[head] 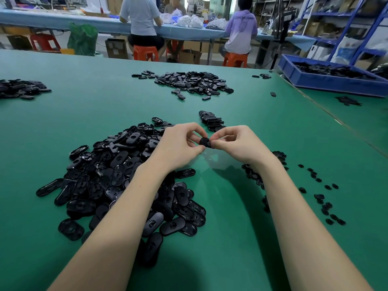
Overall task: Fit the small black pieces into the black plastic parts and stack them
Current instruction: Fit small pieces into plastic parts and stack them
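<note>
A green bench (231,238) carries everything. The big pile (126,181) of black oval parts lies under the left forearm; a far pile (193,81) sits well beyond, and a short stack (211,120) stands just past the hands. Small pieces (323,198) are scattered to the right, some under the right wrist. Left hand (178,145) and right hand (235,143) meet above the bench, fingers curled, both pinching one black part (204,142) between them. Whether a piece is seated in it cannot be told.
</note>
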